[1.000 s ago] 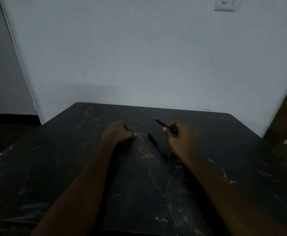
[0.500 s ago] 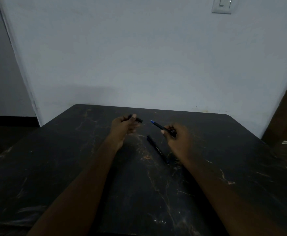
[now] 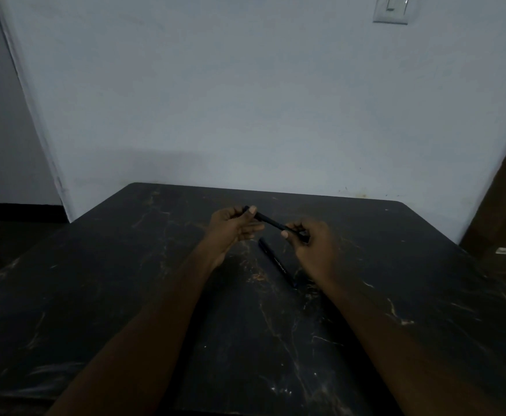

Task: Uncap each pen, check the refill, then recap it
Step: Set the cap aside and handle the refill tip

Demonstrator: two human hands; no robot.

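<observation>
A black pen [image 3: 271, 222] is held above the table between both hands, slanting from upper left to lower right. My left hand [image 3: 233, 228] pinches its cap end with thumb and fingers. My right hand [image 3: 313, 241] grips the barrel end. The cap sits over the tip, and no blue tip shows. A second black pen [image 3: 277, 264] with its cap on lies on the dark table [image 3: 125, 280] just below the hands, partly hidden by my right wrist.
The table is black with pale marble-like streaks and stands against a light wall [image 3: 245, 100]. A light switch [image 3: 391, 9] sits high on the wall. A dark wooden surface [image 3: 504, 211] stands at the right.
My left hand rose from the table with the cap and brought it onto the blue tip of the pen in my right hand. The blue tip is now covered.
</observation>
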